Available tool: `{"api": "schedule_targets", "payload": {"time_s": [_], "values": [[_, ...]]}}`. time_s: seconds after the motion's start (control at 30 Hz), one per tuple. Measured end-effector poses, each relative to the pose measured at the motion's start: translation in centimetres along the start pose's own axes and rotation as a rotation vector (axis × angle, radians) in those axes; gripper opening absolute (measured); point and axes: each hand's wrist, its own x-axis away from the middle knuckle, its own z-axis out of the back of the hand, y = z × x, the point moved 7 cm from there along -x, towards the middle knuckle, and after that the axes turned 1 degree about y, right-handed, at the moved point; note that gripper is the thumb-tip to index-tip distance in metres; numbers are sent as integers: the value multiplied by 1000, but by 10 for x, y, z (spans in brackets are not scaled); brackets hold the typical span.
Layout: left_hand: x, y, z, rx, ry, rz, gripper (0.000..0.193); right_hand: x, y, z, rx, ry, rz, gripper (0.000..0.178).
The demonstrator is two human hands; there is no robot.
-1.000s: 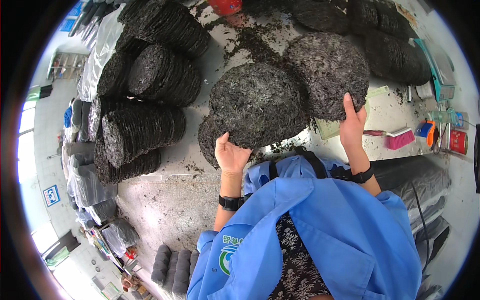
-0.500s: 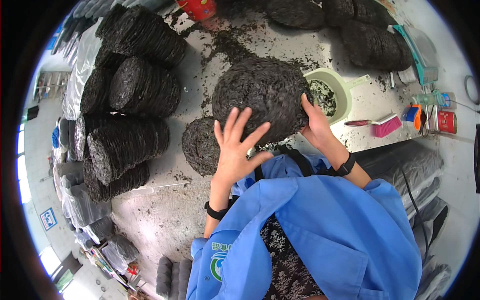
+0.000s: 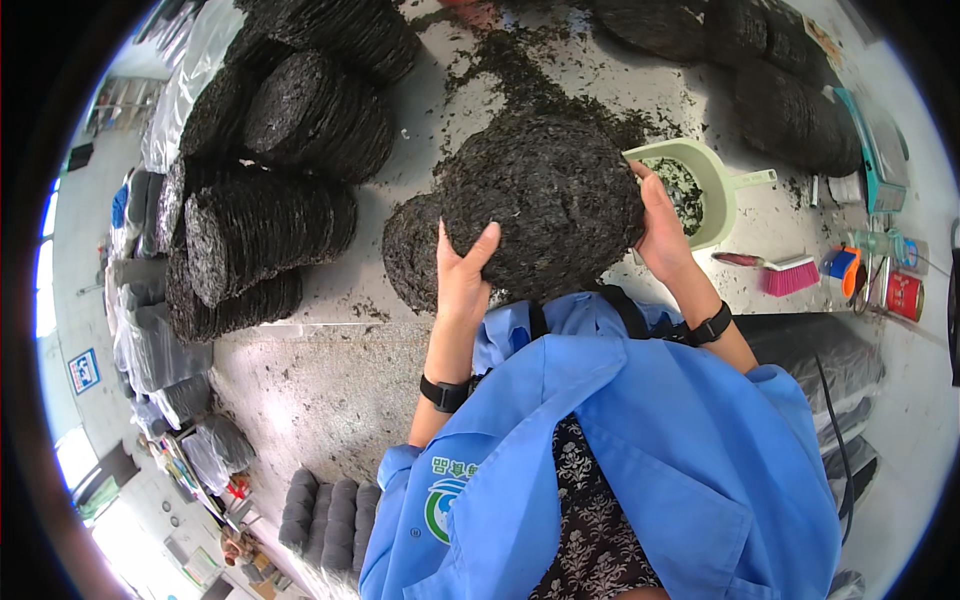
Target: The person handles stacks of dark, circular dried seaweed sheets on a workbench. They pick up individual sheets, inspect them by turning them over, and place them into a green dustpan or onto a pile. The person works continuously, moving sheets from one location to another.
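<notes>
A large round stack of dark dried seaweed (image 3: 545, 205) is held between my hands over the near edge of the table, its round face toward me. My left hand (image 3: 463, 280) grips its lower left edge, the thumb on the face and the other fingers mostly hidden behind the rim. On the opposite side, my right hand (image 3: 664, 225) holds the right edge, its fingers partly out of sight. Another round seaweed stack (image 3: 407, 262) lies just behind my left hand, partly covered by the held one.
Several seaweed stacks (image 3: 275, 230) are piled at left, more (image 3: 795, 115) at far right. A pale green dustpan (image 3: 718, 195) with seaweed scraps sits right of my right hand, near a pink-bristled brush (image 3: 790, 277). A teal scale (image 3: 880, 150) stands farther right. Crumbs litter the table (image 3: 420, 120).
My left hand, spread open against the stack's face before, now grips its left edge. The stack's face has turned more squarely toward me. The whole view has shifted slightly.
</notes>
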Motion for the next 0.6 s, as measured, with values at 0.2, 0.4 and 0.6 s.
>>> {"api": "schedule_targets", "payload": {"time_s": [0.2,0.4,0.6], "values": [[4,-7,0,-211,16,-78,85,-3,-21,-10,866,153,421,57],[3,-12,-6,-182,13,-30,84,31,-35,-91,1363,-241,1023,11],[7,-11,-18,-279,-50,-48,81,27,-21,-86,1345,-290,943,9]]}}
